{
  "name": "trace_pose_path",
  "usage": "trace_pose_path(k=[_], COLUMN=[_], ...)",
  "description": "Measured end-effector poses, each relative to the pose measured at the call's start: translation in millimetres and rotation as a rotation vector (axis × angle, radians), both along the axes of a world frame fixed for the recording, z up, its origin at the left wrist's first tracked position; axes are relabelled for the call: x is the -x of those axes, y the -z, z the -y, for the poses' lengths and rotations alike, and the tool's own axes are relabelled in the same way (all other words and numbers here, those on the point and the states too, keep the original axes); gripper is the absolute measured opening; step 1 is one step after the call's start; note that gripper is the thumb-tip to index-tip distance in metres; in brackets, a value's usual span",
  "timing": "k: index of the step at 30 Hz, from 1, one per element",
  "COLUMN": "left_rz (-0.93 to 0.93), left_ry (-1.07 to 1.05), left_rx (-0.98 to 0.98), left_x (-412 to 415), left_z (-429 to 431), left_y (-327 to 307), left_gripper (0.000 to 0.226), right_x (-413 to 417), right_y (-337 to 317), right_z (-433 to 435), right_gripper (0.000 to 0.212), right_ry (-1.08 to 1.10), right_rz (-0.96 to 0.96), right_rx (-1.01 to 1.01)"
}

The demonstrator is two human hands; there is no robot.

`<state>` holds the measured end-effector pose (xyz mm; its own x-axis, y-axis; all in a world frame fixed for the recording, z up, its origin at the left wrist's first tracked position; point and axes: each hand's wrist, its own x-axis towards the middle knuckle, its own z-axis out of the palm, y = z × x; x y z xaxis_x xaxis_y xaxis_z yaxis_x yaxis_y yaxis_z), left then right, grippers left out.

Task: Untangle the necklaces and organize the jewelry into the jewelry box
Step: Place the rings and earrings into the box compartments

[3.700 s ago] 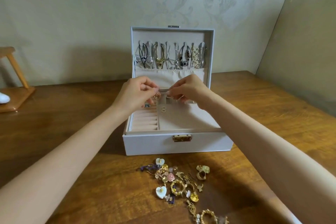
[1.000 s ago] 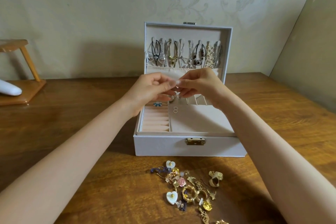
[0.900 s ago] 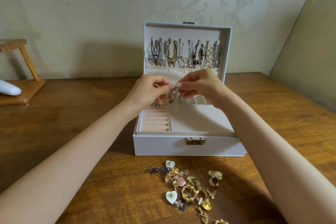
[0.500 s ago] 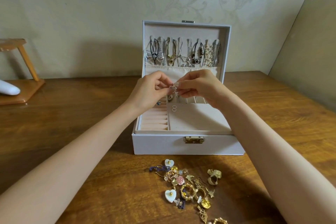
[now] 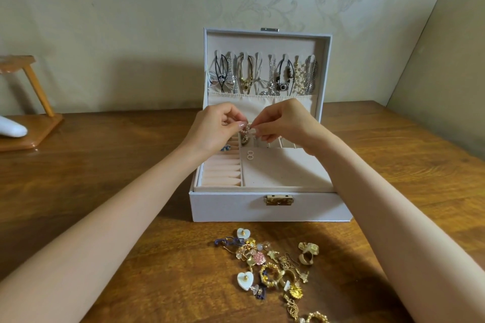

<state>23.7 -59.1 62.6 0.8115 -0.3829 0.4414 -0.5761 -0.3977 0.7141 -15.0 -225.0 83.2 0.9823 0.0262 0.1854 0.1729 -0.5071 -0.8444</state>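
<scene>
White and standing open, the jewelry box (image 5: 231, 208) sits at the middle of the wooden counter (image 5: 105, 170), its lid (image 5: 265, 40) upright in front of the patterned wall. Necklaces (image 5: 262, 76) hang side by side from hooks inside the lid, and their lower ends drop behind a gathered cloth pocket (image 5: 253, 106). A gold clasp (image 5: 279, 200) is fixed to the front wall of the box.

Both hands meet above the rear of the tray. The left hand (image 5: 215, 128) and the right hand (image 5: 283, 123) each pinch, between thumb and fingertips, one small pearl-beaded piece (image 5: 246, 131). It hangs between them over the back compartments, and its exact shape is too small to tell. The remaining fingers of both hands are curled in.

In the tray, pale ring rolls (image 5: 223, 173) fill the left side, and a small blue item (image 5: 225, 148) lies on them just below the left hand. To the right is a flat beige panel (image 5: 283, 170) with a pair of small loops (image 5: 250, 155) near its back left corner.

Loose jewelry (image 5: 275, 265) lies in a heap on the counter in front of the box: gold hoops, charms and two white heart-shaped earrings. Two chunky gold rings (image 5: 308, 252) lie just beside the heap on its right.

Far to the left stands a wooden stand (image 5: 34, 126) with a white object (image 5: 10, 127) on its base.
</scene>
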Motion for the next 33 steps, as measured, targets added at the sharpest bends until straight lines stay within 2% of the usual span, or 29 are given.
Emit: trace_pose_path(k=[6, 12, 14, 19, 24, 33], left_rz=[-0.043, 0.011, 0.048, 0.139, 0.257, 0.314], left_ry=[0.0, -0.013, -0.014, -0.041, -0.095, -0.122], left_rx=[0.064, -0.01, -0.074, -0.303, -0.483, -0.46], left_x=[0, -1, -1, 1, 4, 5], left_z=[1, 2, 3, 5, 7, 4], left_y=[0, 2, 4, 5, 4, 5], left_gripper=[0.008, 0.005, 0.004, 0.006, 0.011, 0.017], right_x=[0, -1, -2, -5, -5, -9], right_y=[2, 1, 1, 6, 8, 11], right_z=[-2, 1, 1, -2, -5, 0], right_gripper=[0.021, 0.012, 0.009, 0.013, 0.015, 0.011], right_ry=[-0.043, 0.001, 0.031, 0.092, 0.08, 0.078], right_rz=[0.004, 0.026, 0.031, 0.075, 0.08, 0.106], right_rx=[-0.031, -0.015, 0.039, 0.353, 0.509, 0.499])
